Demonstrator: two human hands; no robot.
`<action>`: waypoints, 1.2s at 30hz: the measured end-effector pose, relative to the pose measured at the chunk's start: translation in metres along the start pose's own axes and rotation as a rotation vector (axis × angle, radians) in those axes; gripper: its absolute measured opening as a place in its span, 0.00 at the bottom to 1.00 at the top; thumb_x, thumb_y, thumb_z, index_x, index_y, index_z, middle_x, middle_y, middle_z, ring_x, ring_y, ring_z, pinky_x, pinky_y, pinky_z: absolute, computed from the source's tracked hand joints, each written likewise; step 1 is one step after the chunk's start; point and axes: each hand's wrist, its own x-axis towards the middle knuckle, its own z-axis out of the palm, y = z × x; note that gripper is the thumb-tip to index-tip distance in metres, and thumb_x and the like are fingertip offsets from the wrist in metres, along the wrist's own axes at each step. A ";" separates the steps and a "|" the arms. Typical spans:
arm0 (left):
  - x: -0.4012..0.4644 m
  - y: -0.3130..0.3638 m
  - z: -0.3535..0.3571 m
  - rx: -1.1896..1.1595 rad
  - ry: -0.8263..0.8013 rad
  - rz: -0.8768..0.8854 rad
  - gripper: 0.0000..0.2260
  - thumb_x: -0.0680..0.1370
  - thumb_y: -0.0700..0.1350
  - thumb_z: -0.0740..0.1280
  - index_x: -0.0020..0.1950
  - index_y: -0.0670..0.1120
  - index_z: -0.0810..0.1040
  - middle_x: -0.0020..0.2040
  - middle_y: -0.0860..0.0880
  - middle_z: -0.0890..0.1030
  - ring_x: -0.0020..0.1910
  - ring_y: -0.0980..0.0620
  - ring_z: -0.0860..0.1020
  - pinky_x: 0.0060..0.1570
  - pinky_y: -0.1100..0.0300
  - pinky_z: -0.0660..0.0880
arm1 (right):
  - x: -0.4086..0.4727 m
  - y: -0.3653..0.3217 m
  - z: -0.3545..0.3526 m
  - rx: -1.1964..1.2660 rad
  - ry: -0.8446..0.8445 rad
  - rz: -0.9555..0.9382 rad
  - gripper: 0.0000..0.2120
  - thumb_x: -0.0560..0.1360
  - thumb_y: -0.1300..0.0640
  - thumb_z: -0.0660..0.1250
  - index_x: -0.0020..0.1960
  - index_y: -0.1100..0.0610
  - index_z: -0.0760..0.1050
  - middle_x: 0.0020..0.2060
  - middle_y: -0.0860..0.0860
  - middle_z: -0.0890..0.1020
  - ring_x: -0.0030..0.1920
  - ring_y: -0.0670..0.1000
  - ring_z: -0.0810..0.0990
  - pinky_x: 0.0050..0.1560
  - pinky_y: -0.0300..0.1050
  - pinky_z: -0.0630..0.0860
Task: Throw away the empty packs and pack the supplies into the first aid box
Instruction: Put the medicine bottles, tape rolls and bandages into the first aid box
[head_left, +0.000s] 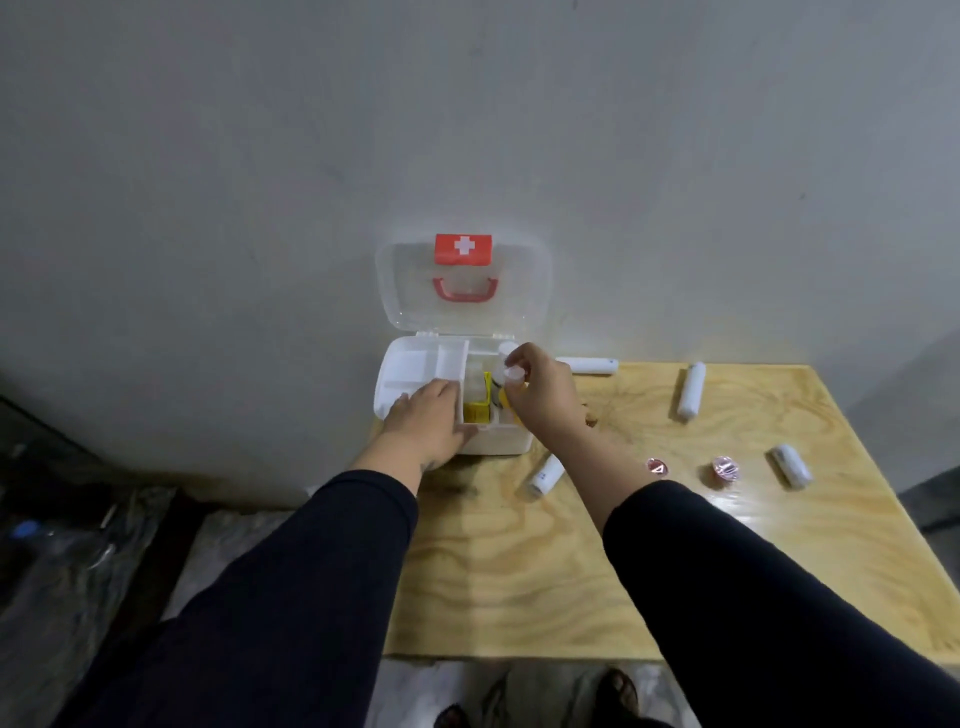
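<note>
Packing supplies into the first aid box (498, 441)

Right hand (540, 395) fingers pinch a small bottle (511, 375) over the box; left hand (426, 421) rests flat, released, on its tray (410, 366). Lower it in next.

Long dark navy sleeves (322, 582) to wrists; both hands bare; sandals (618, 691) on feet.

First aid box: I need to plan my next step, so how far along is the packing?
Partly done. The first aid box is open with yellow packs already inside. The right hand holds a small white bottle over it; the left hand rests on the tray. Four white rolls and two pink cups remain on the table.
</note>
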 end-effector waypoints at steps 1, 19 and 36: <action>0.000 -0.001 -0.001 0.010 -0.002 0.012 0.25 0.78 0.56 0.62 0.70 0.44 0.65 0.71 0.46 0.68 0.68 0.43 0.69 0.68 0.46 0.66 | 0.000 0.001 0.001 -0.020 -0.002 0.007 0.12 0.71 0.66 0.62 0.53 0.56 0.75 0.45 0.57 0.82 0.43 0.58 0.80 0.40 0.50 0.78; 0.035 0.082 -0.050 0.006 0.050 0.180 0.20 0.81 0.49 0.58 0.73 0.48 0.68 0.74 0.48 0.67 0.70 0.45 0.69 0.67 0.50 0.69 | 0.010 0.038 -0.094 -0.218 0.040 0.087 0.11 0.75 0.59 0.65 0.56 0.56 0.77 0.54 0.55 0.82 0.55 0.55 0.79 0.51 0.44 0.74; 0.098 0.183 0.012 -0.086 -0.021 -0.018 0.18 0.80 0.48 0.59 0.70 0.50 0.71 0.70 0.48 0.71 0.64 0.44 0.74 0.62 0.49 0.73 | 0.078 0.181 -0.177 -0.319 -0.163 0.274 0.17 0.76 0.60 0.61 0.65 0.56 0.72 0.61 0.57 0.79 0.58 0.58 0.79 0.48 0.43 0.73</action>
